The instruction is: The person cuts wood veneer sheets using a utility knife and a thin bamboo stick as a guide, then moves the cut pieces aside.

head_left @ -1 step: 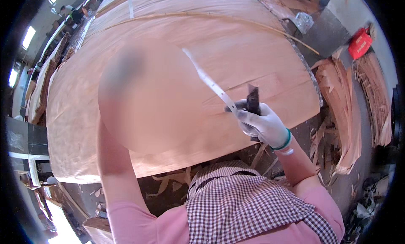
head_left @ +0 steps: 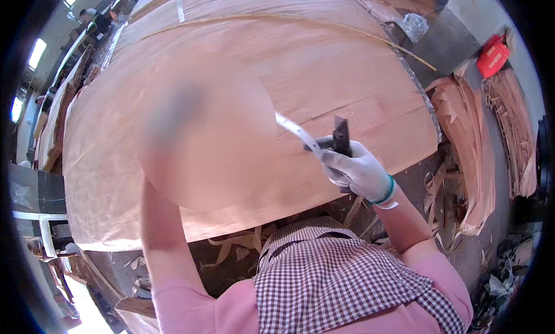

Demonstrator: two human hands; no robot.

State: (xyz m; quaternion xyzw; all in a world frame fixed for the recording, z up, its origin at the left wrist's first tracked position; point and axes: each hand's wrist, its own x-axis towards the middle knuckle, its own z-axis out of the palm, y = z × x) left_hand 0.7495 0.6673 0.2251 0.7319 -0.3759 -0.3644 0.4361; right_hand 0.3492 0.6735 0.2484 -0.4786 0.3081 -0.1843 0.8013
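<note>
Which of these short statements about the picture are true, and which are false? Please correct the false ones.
1. The right hand holds a black tool and a white strip. True.
2. The right hand is bare. False: it wears a white glove.
3. A thin stick lies across the sheet. True.
4. The apron is plain. False: the apron is checked.
5. A green band is around the right wrist. True.

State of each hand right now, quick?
Left hand: blurred, cannot tell whether open or closed.
Right hand: closed on a black tool, a white strip at its fingers.
</note>
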